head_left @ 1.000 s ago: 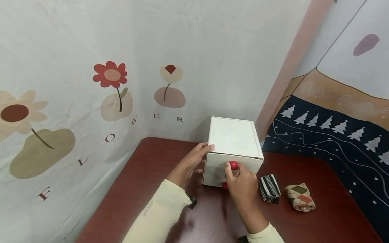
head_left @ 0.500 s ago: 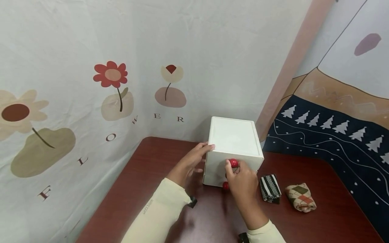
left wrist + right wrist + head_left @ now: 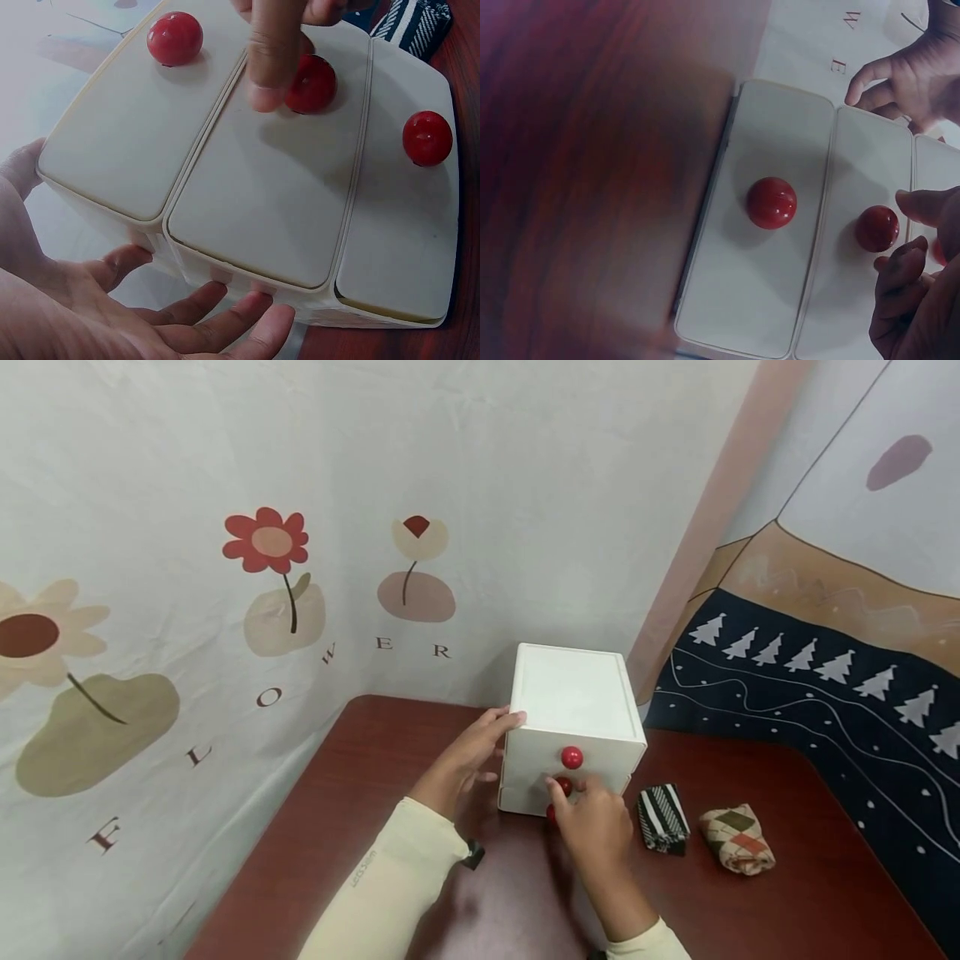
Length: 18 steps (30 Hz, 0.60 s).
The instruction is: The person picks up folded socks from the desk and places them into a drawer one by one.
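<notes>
Fingers of the right hand [image 3: 592,827] are loosely curled at the middle red knob [image 3: 562,787] of the white drawer box [image 3: 572,693]; thumb and fingertips [image 3: 901,255] sit right beside the knob, but can't tell if they actually pinch it. Left hand [image 3: 465,758] lies flat against the box's left side, fingers [image 3: 225,324] straight and spread along the edge, thumb at the top corner, holding nothing. Box stands on the dark red table [image 3: 360,793], near its back edge, against the flower-print cloth [image 3: 225,568]. It has three drawers stacked, all closed flush, each with one red knob: top knob [image 3: 572,757] bare, bottom knob [image 3: 551,814] mostly hidden behind the right hand. Right of the box on the table: a black-and-white striped sock roll [image 3: 663,818] just beside it, then an argyle sock roll [image 3: 737,847] further out.
</notes>
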Motion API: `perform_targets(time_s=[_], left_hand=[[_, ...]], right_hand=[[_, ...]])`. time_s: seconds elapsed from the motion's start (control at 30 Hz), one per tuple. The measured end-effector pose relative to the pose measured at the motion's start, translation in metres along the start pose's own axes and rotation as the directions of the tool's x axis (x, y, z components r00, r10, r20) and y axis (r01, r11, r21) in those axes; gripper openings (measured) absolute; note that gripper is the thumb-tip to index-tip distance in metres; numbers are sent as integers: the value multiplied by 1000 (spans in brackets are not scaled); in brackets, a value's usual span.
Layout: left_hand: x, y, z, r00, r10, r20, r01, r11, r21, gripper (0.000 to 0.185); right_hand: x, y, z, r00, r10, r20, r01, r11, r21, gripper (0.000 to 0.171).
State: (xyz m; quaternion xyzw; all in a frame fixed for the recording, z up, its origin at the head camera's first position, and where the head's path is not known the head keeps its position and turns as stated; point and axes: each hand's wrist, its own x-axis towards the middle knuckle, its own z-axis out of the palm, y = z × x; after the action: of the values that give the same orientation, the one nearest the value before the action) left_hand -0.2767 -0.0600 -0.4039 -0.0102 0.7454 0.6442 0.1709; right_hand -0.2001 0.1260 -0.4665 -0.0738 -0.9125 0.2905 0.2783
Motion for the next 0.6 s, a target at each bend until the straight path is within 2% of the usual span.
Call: perform_targets(time_s=[0.2, 0.6], left_hand=[[0, 0, 1, 1000, 1, -5, -1, 1000, -4, 80], [-1, -2, 2, 1000, 9, -14, -9, 1000, -20, 79]], right_hand=[[1, 0, 3, 998, 29, 61, -28, 1000, -11, 36], [-6, -2, 1, 999, 13, 50, -11, 999, -33, 37]])
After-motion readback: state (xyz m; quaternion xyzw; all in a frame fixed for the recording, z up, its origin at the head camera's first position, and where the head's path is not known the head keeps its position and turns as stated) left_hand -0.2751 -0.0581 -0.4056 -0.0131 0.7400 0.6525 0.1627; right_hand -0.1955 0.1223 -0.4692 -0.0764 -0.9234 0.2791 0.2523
